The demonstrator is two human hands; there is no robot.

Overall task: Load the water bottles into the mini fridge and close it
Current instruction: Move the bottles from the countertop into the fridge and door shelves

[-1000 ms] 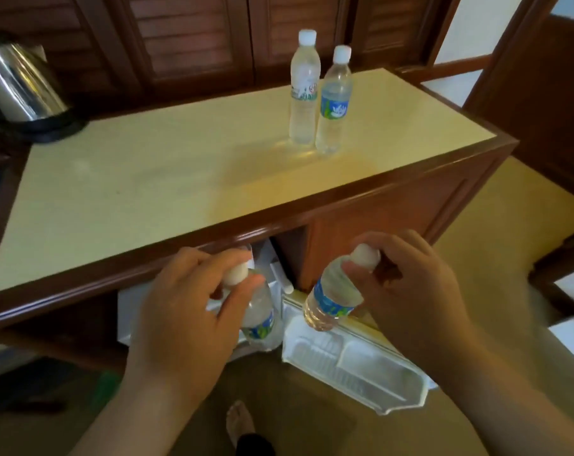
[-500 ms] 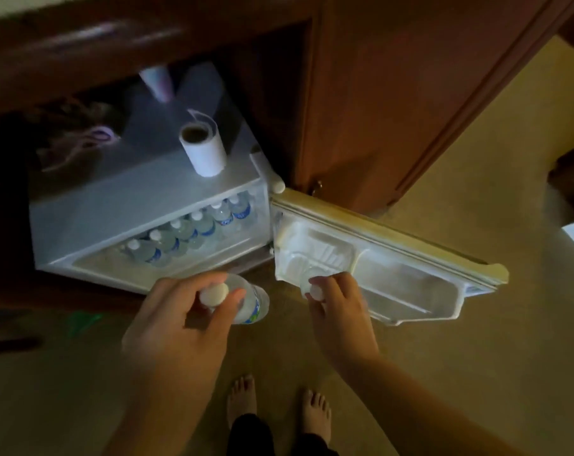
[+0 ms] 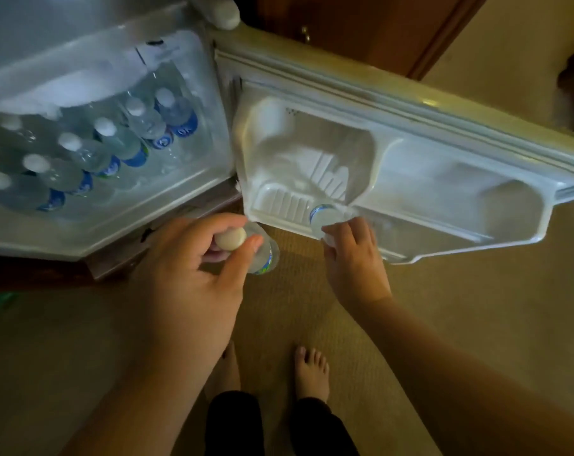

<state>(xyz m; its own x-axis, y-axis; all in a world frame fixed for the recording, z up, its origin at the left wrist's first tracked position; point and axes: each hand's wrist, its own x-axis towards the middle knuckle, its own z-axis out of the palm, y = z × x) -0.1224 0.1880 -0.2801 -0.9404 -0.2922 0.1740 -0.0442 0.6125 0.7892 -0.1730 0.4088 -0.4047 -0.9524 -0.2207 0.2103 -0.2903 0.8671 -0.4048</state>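
Observation:
The white mini fridge (image 3: 121,225) stands open, its door (image 3: 410,133) swung out to the right. Several water bottles (image 3: 114,149) with white caps and blue labels lie in rows inside the cabinet. My left hand (image 3: 193,274) grips a clear water bottle (image 3: 262,255) by its white cap, in front of the fridge's lower edge. My right hand (image 3: 354,258) holds a second water bottle (image 3: 323,215) by its top, its body standing in the door's lower shelf (image 3: 279,205).
A brown wooden cabinet (image 3: 361,24) rises behind the door. Tan carpet (image 3: 476,307) covers the floor, and my two bare feet (image 3: 308,373) stand just below the hands. Frost (image 3: 65,90) coats the upper compartment inside the fridge.
The view dropped from the countertop to the open fridge and came closer. Both hands lowered their bottles; the right one has set its bottle into the door shelf.

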